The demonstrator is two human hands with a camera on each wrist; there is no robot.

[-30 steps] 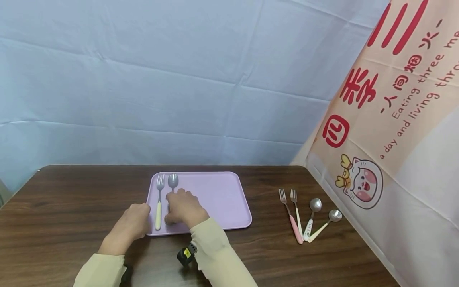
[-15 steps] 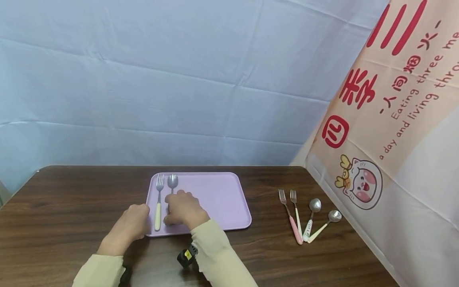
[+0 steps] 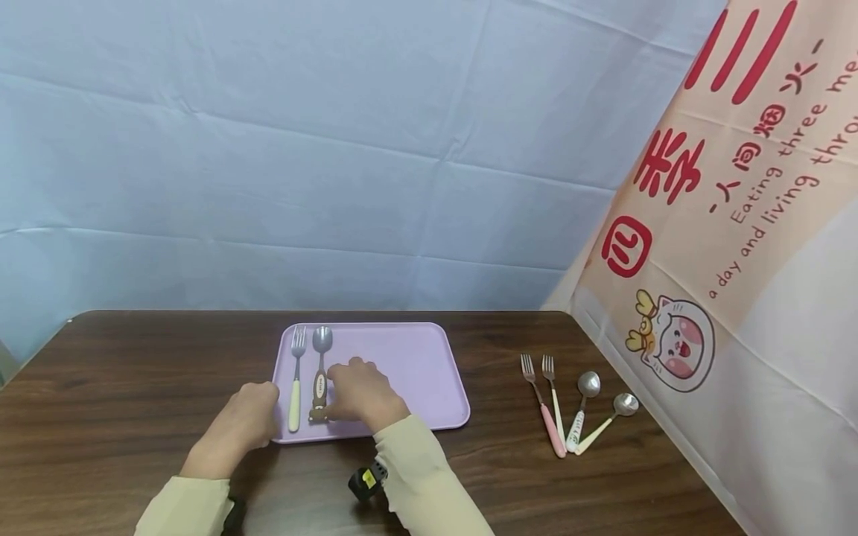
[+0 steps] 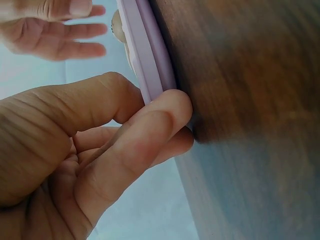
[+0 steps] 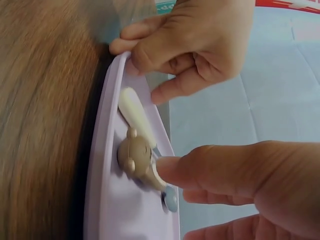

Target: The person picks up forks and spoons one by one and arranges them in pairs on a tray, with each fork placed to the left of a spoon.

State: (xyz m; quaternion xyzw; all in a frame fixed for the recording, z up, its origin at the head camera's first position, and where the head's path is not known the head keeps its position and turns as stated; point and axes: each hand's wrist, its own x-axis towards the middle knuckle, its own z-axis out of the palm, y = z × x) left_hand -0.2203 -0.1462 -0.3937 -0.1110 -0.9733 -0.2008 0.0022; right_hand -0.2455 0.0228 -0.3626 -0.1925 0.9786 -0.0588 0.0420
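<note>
A lilac tray [image 3: 402, 372] lies on the dark wooden table. My left hand [image 3: 244, 420] grips its near left corner, thumb on top and fingers underneath, as the left wrist view shows at the tray rim [image 4: 146, 55]. On the tray's left side, a fork [image 3: 295, 406] with a cream handle lies beside a spoon [image 3: 320, 387] with a brown handle. That handle ends in a bear head [image 5: 134, 156]. Just right of the spoon handle is my right hand [image 3: 365, 394], fingers extended and parted, the thumb tip right by the handle in the right wrist view.
Right of the tray lie a pink-handled fork [image 3: 553, 428], a cream-handled fork [image 3: 558, 406], a white-handled spoon [image 3: 575, 430] and a cream-handled spoon [image 3: 595, 435]. A pale blue cloth [image 3: 302, 149] hangs behind the table, and a printed cloth [image 3: 771, 298] hangs along the right.
My right hand has let go of the brown-handled spoon and shifted slightly right, uncovering its handle. The left hand stays at the tray corner.
</note>
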